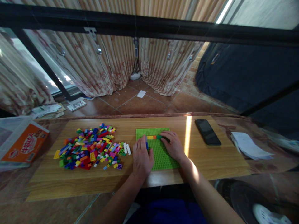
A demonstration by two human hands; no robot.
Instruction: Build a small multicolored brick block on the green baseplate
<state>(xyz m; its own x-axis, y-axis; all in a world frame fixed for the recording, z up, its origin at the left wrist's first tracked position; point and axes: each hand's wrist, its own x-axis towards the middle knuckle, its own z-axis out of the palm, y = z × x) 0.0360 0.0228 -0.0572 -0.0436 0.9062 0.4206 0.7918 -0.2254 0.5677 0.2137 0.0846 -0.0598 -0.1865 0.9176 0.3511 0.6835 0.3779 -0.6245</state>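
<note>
A green studded baseplate (161, 158) lies on the wooden table in front of me. Along its upper part runs a row of toy bricks (151, 137) in yellow, orange and green, with blue bricks (147, 145) going down from its left end. My left hand (142, 155) rests over the plate's left edge, closed around the blue bricks with fingers together on one side and thumb on the other; its fingers hide part of them. At the row's right end, the thumb and fingertips of my right hand (172, 145) pinch the green brick (159, 137).
Left of the plate spreads a heap of loose bricks (91, 147), with two white bricks (127, 148) at its near side. A black phone (207, 132) and papers (251, 145) lie to the right. A plastic box with an orange label (25, 143) stands far left.
</note>
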